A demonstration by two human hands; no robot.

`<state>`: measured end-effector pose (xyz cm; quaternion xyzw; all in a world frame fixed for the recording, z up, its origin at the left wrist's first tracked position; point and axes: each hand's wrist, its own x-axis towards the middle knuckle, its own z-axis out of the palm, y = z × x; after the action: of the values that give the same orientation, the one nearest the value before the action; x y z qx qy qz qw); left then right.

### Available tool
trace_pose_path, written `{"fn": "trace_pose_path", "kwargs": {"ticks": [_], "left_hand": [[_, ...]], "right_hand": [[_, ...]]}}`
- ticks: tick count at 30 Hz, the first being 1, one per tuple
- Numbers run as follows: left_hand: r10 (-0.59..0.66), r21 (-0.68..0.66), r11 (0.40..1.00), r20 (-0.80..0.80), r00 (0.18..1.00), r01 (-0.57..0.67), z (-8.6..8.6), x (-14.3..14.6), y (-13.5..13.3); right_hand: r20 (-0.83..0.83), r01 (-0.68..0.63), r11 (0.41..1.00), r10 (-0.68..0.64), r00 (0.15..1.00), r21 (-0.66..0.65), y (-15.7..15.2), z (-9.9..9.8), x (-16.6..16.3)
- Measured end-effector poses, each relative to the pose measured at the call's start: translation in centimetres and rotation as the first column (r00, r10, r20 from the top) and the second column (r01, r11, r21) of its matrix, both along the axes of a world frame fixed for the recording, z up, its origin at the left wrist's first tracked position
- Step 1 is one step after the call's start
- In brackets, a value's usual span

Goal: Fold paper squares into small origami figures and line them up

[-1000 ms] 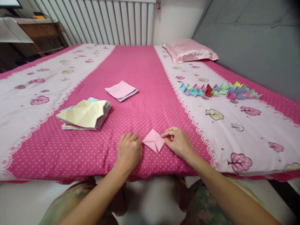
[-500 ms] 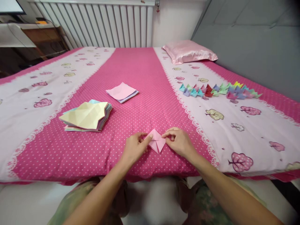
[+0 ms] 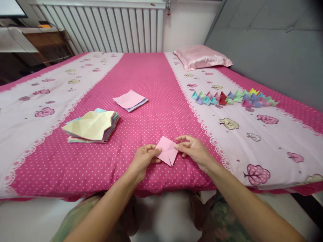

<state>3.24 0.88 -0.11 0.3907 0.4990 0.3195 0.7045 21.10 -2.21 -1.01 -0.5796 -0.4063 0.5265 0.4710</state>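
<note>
A folded piece of pink origami paper [image 3: 167, 151] lies near the front edge of the bed, its shape a diamond with a crease across the middle and a slit at the lower corner. My left hand [image 3: 145, 158] pinches its left corner, thumb on top and fingers beneath. On the right corner, my right hand [image 3: 193, 150] holds the paper between thumb and fingers. Ahead and to the left are a stack of creased paper sheets [image 3: 91, 125], pale yellow on top, and a smaller stack of square paper [image 3: 130, 99] with a pink sheet uppermost.
Several small folded paper pieces [image 3: 237, 97] in many colours stand in rows on the right. A pink pillow [image 3: 202, 57] rests at the back by the grey headboard [image 3: 264, 57]. Behind the bed [image 3: 143, 74] is a white radiator [image 3: 113, 28].
The pink paper now shows a broader, flatter diamond, its side flaps smoother than before. My right hand's fingers have spread slightly at the right corner, and the view has shifted a little.
</note>
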Motion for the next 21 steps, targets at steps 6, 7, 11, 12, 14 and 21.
{"fn": "trace_pose_path", "kwargs": {"ticks": [6, 7, 11, 12, 14, 21], "left_hand": [[-0.113, -0.021, 0.993, 0.084, 0.99, 0.115, 0.0, -0.2, -0.3], [-0.129, -0.025, 0.991, 0.097, 0.987, 0.132, 0.0, -0.2, -0.3], [-0.162, -0.05, 0.984, 0.101, 0.981, 0.168, 0.0, -0.3, -0.5], [-0.162, -0.055, 0.984, 0.099, 0.982, 0.168, 0.0, -0.3, -0.5], [-0.149, -0.065, 0.986, 0.103, 0.983, 0.157, 0.0, -0.4, -0.4], [-0.103, -0.133, 0.984, 0.121, 0.987, 0.119, 0.1, -0.7, -0.1]], "right_hand": [[-0.058, -0.053, 0.995, 0.058, 0.997, 0.08, -0.3, 0.0, -0.4], [-0.041, -0.083, 0.991, 0.088, 0.995, 0.106, -0.3, 0.0, -0.5], [0.062, -0.222, 0.955, 0.213, 0.975, 0.199, -0.4, -0.2, -0.8], [0.087, -0.254, 0.943, 0.241, 0.967, 0.214, -0.4, -0.2, -0.7], [0.135, -0.334, 0.912, 0.31, 0.941, 0.238, -0.4, 0.1, -0.3], [0.282, -0.545, 0.813, 0.483, 0.829, 0.207, -0.6, 0.8, 0.7]]}}
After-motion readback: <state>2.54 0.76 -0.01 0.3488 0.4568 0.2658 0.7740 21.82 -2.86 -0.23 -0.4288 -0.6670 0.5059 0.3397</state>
